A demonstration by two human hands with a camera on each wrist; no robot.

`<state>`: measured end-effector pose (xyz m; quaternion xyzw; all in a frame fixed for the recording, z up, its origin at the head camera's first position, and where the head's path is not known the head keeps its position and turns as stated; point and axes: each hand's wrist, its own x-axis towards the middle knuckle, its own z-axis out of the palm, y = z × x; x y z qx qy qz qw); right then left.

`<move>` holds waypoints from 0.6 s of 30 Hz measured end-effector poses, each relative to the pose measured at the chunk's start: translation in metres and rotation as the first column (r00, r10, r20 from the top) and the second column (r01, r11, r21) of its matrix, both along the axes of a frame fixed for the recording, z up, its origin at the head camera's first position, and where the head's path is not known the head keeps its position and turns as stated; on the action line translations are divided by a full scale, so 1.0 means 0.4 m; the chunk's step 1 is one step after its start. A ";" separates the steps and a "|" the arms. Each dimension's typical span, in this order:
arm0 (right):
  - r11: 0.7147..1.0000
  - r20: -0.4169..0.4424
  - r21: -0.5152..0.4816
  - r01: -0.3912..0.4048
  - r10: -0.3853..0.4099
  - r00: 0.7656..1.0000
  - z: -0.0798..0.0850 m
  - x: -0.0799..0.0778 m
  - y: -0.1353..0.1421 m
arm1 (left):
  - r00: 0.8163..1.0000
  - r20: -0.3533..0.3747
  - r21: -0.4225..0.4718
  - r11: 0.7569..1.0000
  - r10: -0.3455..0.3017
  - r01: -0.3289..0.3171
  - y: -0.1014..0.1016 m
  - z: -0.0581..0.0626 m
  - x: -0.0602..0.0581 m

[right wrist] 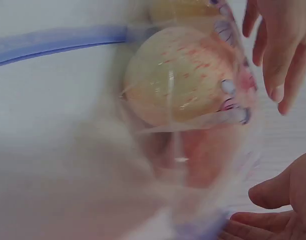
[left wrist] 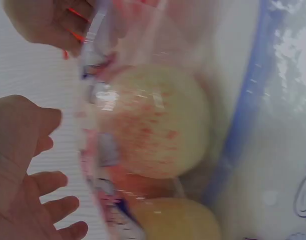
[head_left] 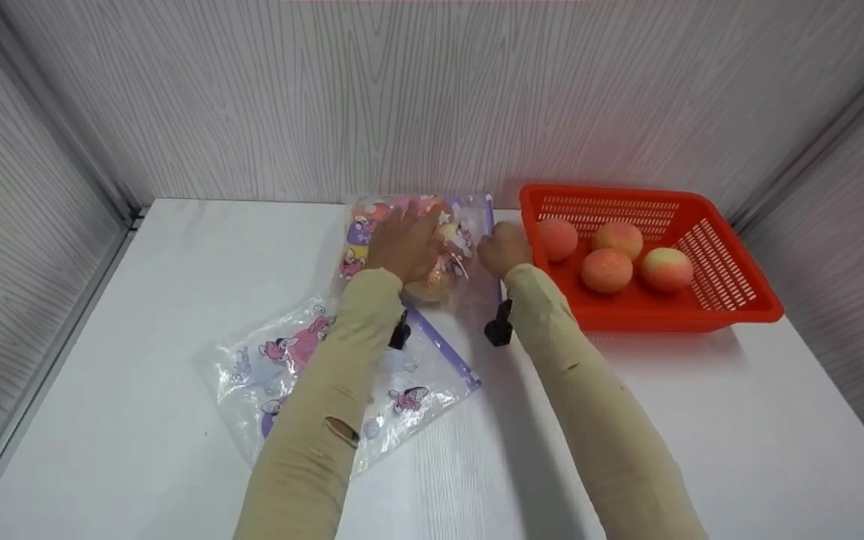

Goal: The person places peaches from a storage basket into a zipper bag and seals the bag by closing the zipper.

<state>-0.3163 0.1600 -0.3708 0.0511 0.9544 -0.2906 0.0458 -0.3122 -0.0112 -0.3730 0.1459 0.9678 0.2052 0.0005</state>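
Note:
A clear zip bag (head_left: 484,300) with cartoon prints and a purple zip edge lies at the back of the table, holding peaches (left wrist: 153,120). My left hand (head_left: 404,244) is over this bag, with its fingers extended and slightly spread; the left wrist view shows them beside the plastic. At the bag's purple edge, my right hand (head_left: 505,249) has curled fingers that hold the edge, while its thumb (right wrist: 270,192) stands apart. The plastic near that hand is blurred, so the exact grip is partly hidden. Through the film, the right wrist view shows a peach (right wrist: 178,77).
A second printed zip bag (head_left: 432,397) lies flat in front, partly under my left forearm. The red basket (head_left: 657,321) stands on the right, close to my right hand, with several peaches (head_left: 607,271) inside. A wood-grain wall (head_left: 432,97) rises behind the white table (head_left: 139,360).

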 end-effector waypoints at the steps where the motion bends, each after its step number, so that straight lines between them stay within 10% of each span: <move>1: 1.000 -0.011 -0.017 -0.018 0.018 1.000 0.019 0.005 -0.005 | 0.999 -0.033 0.042 0.999 0.000 0.001 0.000 0.017 0.009; 10: 0.926 -0.279 -0.246 -0.285 0.214 0.936 0.125 0.099 -0.026 | 0.980 -0.196 0.179 0.984 0.033 0.003 -0.033 0.122 0.160; 15: 0.880 -0.322 -0.255 -0.401 0.313 0.893 0.094 0.188 0.002 | 0.996 -0.040 0.070 0.994 -0.077 0.080 -0.048 0.105 0.280; 18: 0.840 -0.287 -0.291 -0.457 0.379 0.880 0.043 0.232 0.011 | 0.967 0.160 -0.019 0.979 -0.199 0.205 -0.049 0.070 0.336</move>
